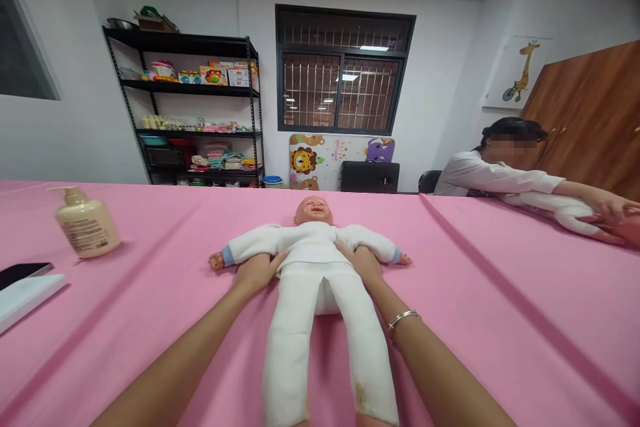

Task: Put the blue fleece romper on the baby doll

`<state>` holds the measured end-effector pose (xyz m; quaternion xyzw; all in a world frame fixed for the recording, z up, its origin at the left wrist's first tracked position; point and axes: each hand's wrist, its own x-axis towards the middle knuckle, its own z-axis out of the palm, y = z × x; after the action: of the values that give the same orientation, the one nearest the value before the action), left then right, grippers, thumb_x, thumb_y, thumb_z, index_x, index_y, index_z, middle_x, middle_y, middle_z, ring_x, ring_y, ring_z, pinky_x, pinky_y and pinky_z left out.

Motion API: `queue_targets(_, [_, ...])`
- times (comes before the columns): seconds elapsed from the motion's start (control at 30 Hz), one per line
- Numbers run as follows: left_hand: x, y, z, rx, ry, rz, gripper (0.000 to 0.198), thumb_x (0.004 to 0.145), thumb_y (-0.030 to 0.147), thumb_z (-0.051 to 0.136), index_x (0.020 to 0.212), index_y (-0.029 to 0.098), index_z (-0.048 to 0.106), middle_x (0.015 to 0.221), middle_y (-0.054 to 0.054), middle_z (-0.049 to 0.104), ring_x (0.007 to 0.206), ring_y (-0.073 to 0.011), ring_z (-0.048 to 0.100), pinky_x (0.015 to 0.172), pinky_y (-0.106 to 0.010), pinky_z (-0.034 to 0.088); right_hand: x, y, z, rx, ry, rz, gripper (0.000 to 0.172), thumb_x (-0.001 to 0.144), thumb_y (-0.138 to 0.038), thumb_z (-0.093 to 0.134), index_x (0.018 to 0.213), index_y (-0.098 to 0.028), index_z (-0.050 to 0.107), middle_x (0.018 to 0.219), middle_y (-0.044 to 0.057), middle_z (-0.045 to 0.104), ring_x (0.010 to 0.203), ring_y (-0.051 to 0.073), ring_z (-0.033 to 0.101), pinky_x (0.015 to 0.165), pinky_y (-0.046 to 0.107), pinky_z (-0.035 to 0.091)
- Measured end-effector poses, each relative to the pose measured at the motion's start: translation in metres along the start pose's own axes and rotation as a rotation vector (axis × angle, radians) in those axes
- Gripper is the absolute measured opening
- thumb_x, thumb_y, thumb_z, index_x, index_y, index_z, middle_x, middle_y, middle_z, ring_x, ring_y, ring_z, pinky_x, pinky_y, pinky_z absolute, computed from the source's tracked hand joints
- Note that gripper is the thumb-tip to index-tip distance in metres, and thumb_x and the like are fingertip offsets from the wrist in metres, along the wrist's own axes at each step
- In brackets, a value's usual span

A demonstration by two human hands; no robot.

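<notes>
A baby doll (313,243) in a white top and white trousers lies face up on the pink cloth, its head away from me and its arms spread wide. At its waist on the left side is my left hand (257,271), with the thumb over the top and the other fingers mostly hidden by the doll's side and arm. My right hand (364,263) holds the opposite side in the same way, thumb on the white top. A silver bangle (403,320) circles my right wrist. Brownish stains mark one trouser leg near its end.
A beige pump bottle (89,223) stands on the pink-covered table (190,213) at left. Nearer me lie a dark phone (23,272) and a white box (30,297). At far right a person (480,170) leans over another doll (565,210).
</notes>
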<state>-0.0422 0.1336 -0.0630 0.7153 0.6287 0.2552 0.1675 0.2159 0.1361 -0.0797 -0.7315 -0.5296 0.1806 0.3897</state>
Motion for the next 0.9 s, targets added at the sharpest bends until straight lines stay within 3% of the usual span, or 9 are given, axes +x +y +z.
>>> queue_targets(0.2, [0.022,-0.014,0.0,0.002,0.177,-0.053,0.032,0.083,0.037,0.041,0.088,0.02,0.067,0.089,-0.005,0.068,0.082,-0.0219,0.061,0.065,-0.027,0.044,0.022,0.01,0.006,-0.02,0.155,0.008,0.049,0.074,-0.059,0.044,0.062,-0.015,0.062,0.073,0.015,0.066,0.071,0.027,0.059,0.062,0.033,0.04])
queue_targets(0.37, [0.019,-0.02,-0.004,0.077,0.253,-0.178,0.029,0.083,0.028,0.037,0.09,0.019,0.064,0.088,-0.007,0.067,0.081,-0.0247,0.06,0.061,-0.03,0.042,0.02,0.019,0.006,0.145,0.272,-0.001,0.029,0.073,-0.041,0.052,0.076,-0.014,0.061,0.085,0.013,0.067,0.082,0.026,0.059,0.073,0.034,0.041])
queue_targets(0.53, [0.002,-0.017,-0.002,0.158,0.203,-0.03,0.028,0.082,0.021,0.039,0.101,0.017,0.059,0.112,-0.009,0.058,0.098,-0.0239,0.055,0.079,-0.032,0.041,-0.001,0.021,-0.001,0.25,0.095,-0.161,0.022,0.071,-0.027,0.051,0.084,-0.014,0.062,0.09,0.009,0.067,0.086,0.022,0.061,0.078,0.032,0.045])
queue_targets(0.63, [-0.013,-0.01,0.0,0.204,0.138,0.118,0.028,0.083,0.031,0.041,0.104,0.019,0.056,0.116,-0.008,0.056,0.108,-0.0244,0.049,0.089,-0.035,0.036,-0.021,0.02,-0.006,0.324,-0.064,-0.26,0.024,0.07,-0.025,0.052,0.088,-0.016,0.064,0.094,0.006,0.068,0.087,0.02,0.062,0.077,0.029,0.047])
queue_targets(0.7, [-0.021,-0.005,0.002,0.237,0.099,0.183,0.03,0.082,0.04,0.044,0.101,0.02,0.056,0.112,-0.007,0.058,0.106,-0.0265,0.049,0.087,-0.038,0.037,-0.032,0.02,-0.01,0.407,-0.146,-0.286,0.029,0.07,-0.027,0.053,0.094,-0.016,0.064,0.098,0.006,0.067,0.09,0.021,0.061,0.077,0.029,0.048])
queue_targets(0.8, [-0.027,0.0,0.006,0.222,0.114,0.197,0.03,0.084,0.043,0.042,0.096,0.019,0.056,0.103,-0.008,0.061,0.098,-0.026,0.053,0.08,-0.036,0.039,-0.041,0.02,-0.012,0.469,-0.173,-0.306,0.031,0.072,-0.031,0.053,0.096,-0.014,0.063,0.098,0.008,0.067,0.089,0.023,0.062,0.076,0.031,0.048])
queue_targets(0.9, [-0.028,0.005,0.01,0.157,0.232,0.153,0.03,0.089,0.036,0.035,0.096,0.02,0.059,0.106,-0.007,0.059,0.096,-0.0221,0.053,0.077,-0.031,0.039,-0.042,0.02,-0.01,0.37,-0.129,-0.321,0.028,0.075,-0.036,0.049,0.086,-0.015,0.065,0.088,0.007,0.069,0.081,0.024,0.062,0.071,0.033,0.047])
